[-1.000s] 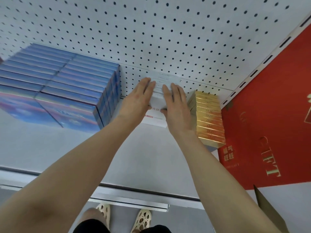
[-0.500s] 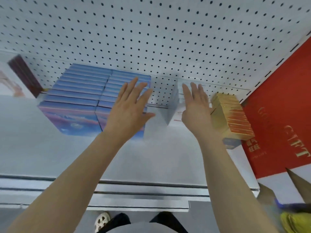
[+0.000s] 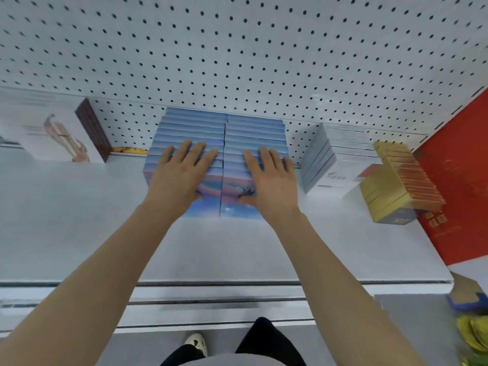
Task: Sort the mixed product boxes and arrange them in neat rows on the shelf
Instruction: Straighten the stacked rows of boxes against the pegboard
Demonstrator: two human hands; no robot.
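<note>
Blue boxes [image 3: 192,128] stand in two neat rows on the shelf [image 3: 237,249], backed against the pegboard [image 3: 237,48]. The left hand [image 3: 179,175] lies flat with fingers spread on the left row; the right hand [image 3: 272,178] lies likewise on the right row. White boxes [image 3: 340,154] stand right of the blue boxes, and gold boxes [image 3: 396,180] farther right.
</note>
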